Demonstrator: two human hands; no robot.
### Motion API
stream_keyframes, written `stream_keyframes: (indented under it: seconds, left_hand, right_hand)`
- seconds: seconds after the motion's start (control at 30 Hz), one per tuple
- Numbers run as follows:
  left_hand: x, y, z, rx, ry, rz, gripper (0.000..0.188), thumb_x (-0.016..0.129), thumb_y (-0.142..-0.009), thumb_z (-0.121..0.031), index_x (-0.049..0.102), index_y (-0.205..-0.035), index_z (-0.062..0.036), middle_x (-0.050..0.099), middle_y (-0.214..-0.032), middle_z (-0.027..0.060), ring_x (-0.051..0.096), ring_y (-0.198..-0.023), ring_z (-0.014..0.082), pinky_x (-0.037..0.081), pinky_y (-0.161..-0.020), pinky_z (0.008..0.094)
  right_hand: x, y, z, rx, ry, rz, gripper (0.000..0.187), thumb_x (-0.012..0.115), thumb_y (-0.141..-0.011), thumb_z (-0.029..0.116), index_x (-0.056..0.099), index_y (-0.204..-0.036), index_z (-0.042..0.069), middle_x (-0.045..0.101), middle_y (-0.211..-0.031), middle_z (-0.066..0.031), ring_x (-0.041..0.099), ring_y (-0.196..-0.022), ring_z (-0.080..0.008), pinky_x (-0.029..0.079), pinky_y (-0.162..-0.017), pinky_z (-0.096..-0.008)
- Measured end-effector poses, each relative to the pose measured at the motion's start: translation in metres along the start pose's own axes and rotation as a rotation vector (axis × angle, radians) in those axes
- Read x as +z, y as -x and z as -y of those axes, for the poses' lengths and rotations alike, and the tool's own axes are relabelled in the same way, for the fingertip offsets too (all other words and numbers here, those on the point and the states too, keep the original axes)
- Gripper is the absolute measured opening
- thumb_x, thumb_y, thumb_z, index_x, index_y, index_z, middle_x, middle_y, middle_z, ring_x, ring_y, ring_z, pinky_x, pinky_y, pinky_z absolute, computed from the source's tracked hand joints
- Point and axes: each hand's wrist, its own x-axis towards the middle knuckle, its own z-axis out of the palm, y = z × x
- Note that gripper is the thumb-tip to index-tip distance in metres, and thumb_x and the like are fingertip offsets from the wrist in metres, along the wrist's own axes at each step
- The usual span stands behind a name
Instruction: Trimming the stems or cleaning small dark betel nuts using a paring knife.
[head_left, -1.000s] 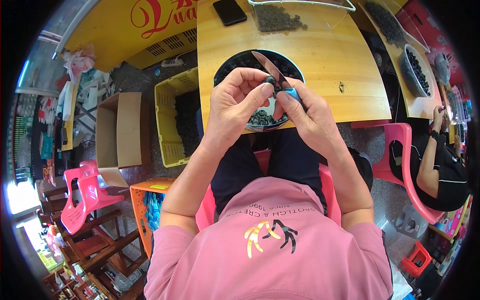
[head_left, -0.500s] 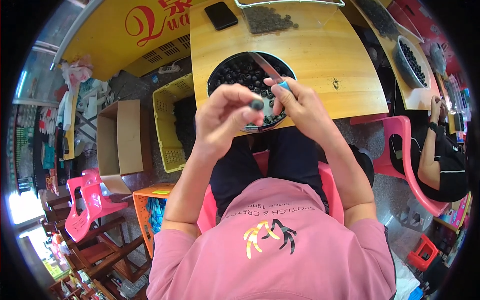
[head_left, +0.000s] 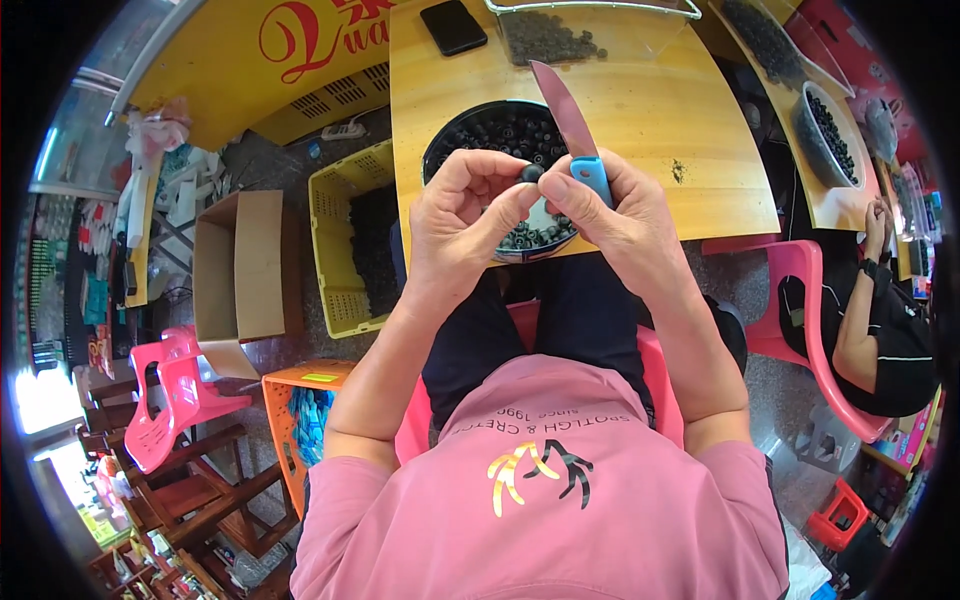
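Observation:
My left hand [head_left: 460, 205] pinches a small dark round piece [head_left: 532, 173] between thumb and fingertips. A knife with a blue handle [head_left: 591, 182] is gripped in my right hand [head_left: 632, 210], its blade [head_left: 566, 112] pointing up and away from the piece. The tip of my right thumb is at the piece, beside the left fingertips. Below both hands stands a round bowl [head_left: 428, 150] at the table's near edge. Dark round pieces [head_left: 500, 130] fill its far part, and greenish ones [head_left: 535, 237] lie in the near part. My hands hide its middle.
On the wooden table [head_left: 680, 120] are a black phone [head_left: 453, 27] and a clear tray of dark pieces [head_left: 550, 38]. A yellow crate [head_left: 322, 250] and a cardboard box [head_left: 262, 265] stand at left. Another person's arm [head_left: 855, 310] shows at right, near a bowl of dark pieces [head_left: 828, 135].
My hands have come together at the dark piece, which has moved slightly right and up. The knife has swung from leaning over the bowl to pointing more upright.

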Motion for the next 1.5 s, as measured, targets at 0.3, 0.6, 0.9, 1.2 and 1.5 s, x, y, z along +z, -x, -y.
stream_keyframes:
  seconds: [0.3, 0.6, 0.9, 1.2, 1.5]
  left_hand:
    - [-0.001, -0.001, 0.005, 0.206, -0.217, 0.082, 0.02, 0.066, -0.087, 0.004, 0.058, -0.105, 0.0013, 0.061, -0.094, 0.0051, 0.063, -0.09, 0.0115, 0.05, -0.081, 0.0234]
    - [-0.002, 0.001, 0.008, 0.0, 0.12, 0.062, 0.019, 0.065, -0.089, 0.0, 0.06, -0.107, 0.0006, 0.065, -0.099, 0.0073, 0.063, -0.091, 0.0106, 0.052, -0.081, 0.0237]
    - [-0.002, -0.002, 0.017, -0.084, 0.274, 0.082, 0.019, 0.064, -0.091, -0.008, 0.061, -0.108, 0.0001, 0.067, -0.099, 0.008, 0.062, -0.083, 0.0103, 0.052, -0.075, 0.0248]
    - [-0.004, -0.004, 0.019, -0.072, 0.248, 0.108, 0.019, 0.064, -0.091, -0.006, 0.062, -0.11, -0.0005, 0.066, -0.099, 0.006, 0.061, -0.086, 0.0097, 0.051, -0.076, 0.0239]
    - [0.0, -0.003, 0.015, 0.046, 0.087, 0.085, 0.021, 0.064, -0.089, 0.002, 0.06, -0.109, 0.0016, 0.061, -0.099, 0.005, 0.062, -0.09, 0.0111, 0.05, -0.081, 0.0232]
  right_hand:
    - [0.0, 0.0, -0.002, 0.025, -0.087, 0.036, 0.024, 0.067, -0.092, 0.029, 0.065, -0.095, 0.006, 0.058, -0.075, 0.0043, 0.042, -0.057, -0.0012, 0.031, -0.049, -0.0175]
    - [-0.005, -0.003, -0.005, 0.141, -0.404, 0.147, 0.023, 0.063, -0.094, 0.028, 0.064, -0.093, 0.005, 0.062, -0.076, -0.0001, 0.044, -0.052, -0.002, 0.033, -0.047, -0.0177]
    - [-0.004, -0.004, -0.005, 0.164, -0.429, 0.088, 0.022, 0.059, -0.096, 0.025, 0.064, -0.096, 0.004, 0.06, -0.076, -0.0002, 0.044, -0.052, -0.0021, 0.033, -0.047, -0.0173]
    - [-0.002, -0.006, -0.004, 0.16, -0.414, 0.059, 0.023, 0.059, -0.096, 0.026, 0.063, -0.096, 0.004, 0.06, -0.075, -0.0001, 0.044, -0.053, -0.0017, 0.034, -0.046, -0.0168]
    - [-0.003, -0.008, -0.006, 0.17, -0.386, 0.06, 0.023, 0.061, -0.095, 0.027, 0.063, -0.094, 0.005, 0.059, -0.074, 0.0004, 0.044, -0.053, -0.0016, 0.035, -0.046, -0.0166]
